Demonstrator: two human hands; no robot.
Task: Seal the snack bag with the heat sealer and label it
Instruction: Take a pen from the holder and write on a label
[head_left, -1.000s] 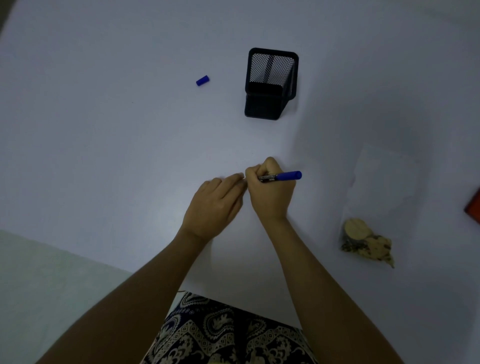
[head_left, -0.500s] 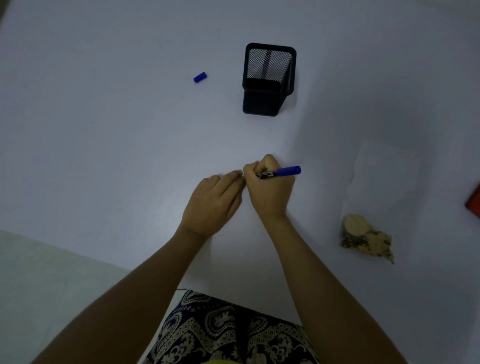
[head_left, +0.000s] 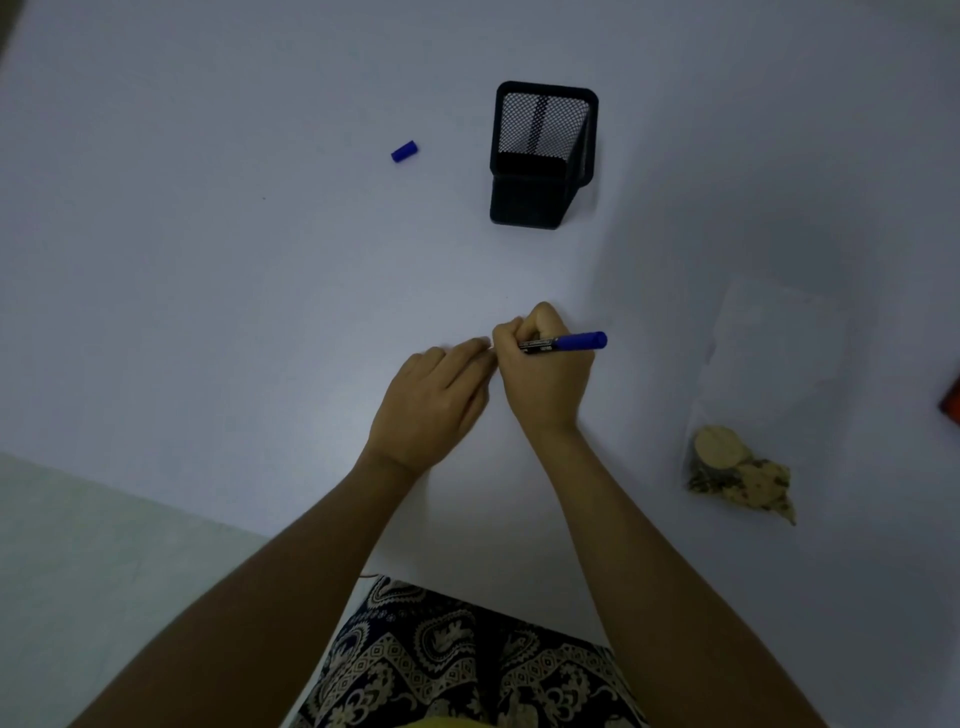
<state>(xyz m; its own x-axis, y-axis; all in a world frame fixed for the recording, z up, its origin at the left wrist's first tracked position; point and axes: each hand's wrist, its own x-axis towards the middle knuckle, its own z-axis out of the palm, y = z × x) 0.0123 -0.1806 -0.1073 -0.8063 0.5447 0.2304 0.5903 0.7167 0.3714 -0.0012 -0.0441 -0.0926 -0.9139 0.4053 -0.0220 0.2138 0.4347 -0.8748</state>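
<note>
My right hand (head_left: 545, 369) is closed around a blue marker (head_left: 569, 343), its tip pointing down-left and hidden behind my fingers. My left hand (head_left: 431, 400) lies flat on the white table beside it, fingertips touching my right hand; what lies under those fingers is too faint to tell. The marker's blue cap (head_left: 404, 151) lies loose on the table at the far left. A clear snack bag (head_left: 763, 395) lies flat at the right, with biscuits (head_left: 737, 473) bunched in its near end.
A black mesh pen holder (head_left: 543, 156) stands behind my hands. A red object (head_left: 951, 400) is cut off by the right edge. The table's front edge (head_left: 208, 512) runs diagonally at lower left, with pale floor beyond and my patterned clothing below.
Both hands stay together in about the same spot; the marker's rear end has shifted only slightly. The view has drifted a little.
</note>
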